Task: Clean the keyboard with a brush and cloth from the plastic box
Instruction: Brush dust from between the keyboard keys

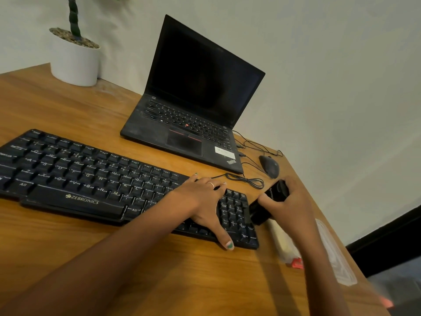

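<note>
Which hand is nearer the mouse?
Right. The right hand, gripping a black object, sits just in front of the mouse; the left hand rests on the keyboard, farther away.

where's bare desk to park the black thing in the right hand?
Bare wood: the strip between keyboard and near desk edge, and the stretch between plant pot, keyboard and laptop. Crowded: right of the keyboard, with cables, mouse, the clear plastic items and right hand.
</note>
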